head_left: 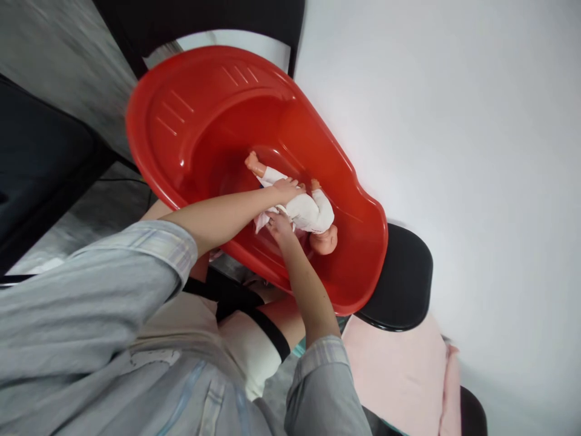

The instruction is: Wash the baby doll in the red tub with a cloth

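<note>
Evidently the work in hand is the doll's clothing: the doll [313, 215] lies on its back in the middle of the frame, inside the red tub [190, 121], head toward the lower right. The left hand [288, 189] rests flat on the white garment [305, 209] at the waist, fingers together; the right hand [278, 224] pinches the garment's loose edge below it. Judging from that, the next move calls for holding the body steady while easing cloth along it
</note>
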A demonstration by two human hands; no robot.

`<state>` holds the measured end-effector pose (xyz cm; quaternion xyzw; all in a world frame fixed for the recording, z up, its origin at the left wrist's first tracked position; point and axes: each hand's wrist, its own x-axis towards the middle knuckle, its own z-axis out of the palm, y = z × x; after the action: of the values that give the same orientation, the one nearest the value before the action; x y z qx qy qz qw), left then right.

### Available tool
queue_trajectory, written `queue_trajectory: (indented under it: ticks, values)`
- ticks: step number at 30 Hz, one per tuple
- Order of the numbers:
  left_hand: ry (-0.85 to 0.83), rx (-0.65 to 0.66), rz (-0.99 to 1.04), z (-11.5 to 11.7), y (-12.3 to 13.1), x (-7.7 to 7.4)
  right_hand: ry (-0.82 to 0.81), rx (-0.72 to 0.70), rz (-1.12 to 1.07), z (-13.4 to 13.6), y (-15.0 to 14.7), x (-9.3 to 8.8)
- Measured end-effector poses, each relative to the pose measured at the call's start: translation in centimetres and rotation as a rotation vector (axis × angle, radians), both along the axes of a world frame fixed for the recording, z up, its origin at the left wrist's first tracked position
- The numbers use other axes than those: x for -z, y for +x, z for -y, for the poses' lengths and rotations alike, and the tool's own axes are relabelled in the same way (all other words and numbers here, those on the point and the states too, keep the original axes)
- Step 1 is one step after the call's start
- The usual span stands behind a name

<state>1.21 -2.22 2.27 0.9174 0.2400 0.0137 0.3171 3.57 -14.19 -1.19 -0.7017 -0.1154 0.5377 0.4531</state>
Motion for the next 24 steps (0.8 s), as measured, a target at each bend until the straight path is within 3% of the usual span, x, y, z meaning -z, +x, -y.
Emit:
queue_trajectory:
  ticks: [6, 12, 15, 19, 24]
  values:
    - [0.070, 0.065, -0.054, -0.3, 0.0, 0.1, -0.065, -0.015, -0.013, 3.5, 1.3, -2.4]
    - [0.032, 0.032, -0.007, -0.1, 0.3, 0.4, 0.007, 0.154, 0.256, 9.2, 4.6, -6.0]
    - [0.036, 0.043, -0.012, 0.0, 0.1, 0.1, 0.128, 0.261, 0.420, 10.6, 5.9, -7.5]
    - [-0.004, 0.028, 0.006, 0.0, -0.2, -0.5, 0.155, 0.385, 0.641, 10.1, 7.1, -7.6]
    - [-0.093, -0.057, 0.028, -0.1, 0.0, -0.3, 0.136, 0.409, 0.824, 6.3, 7.4, -5.6]
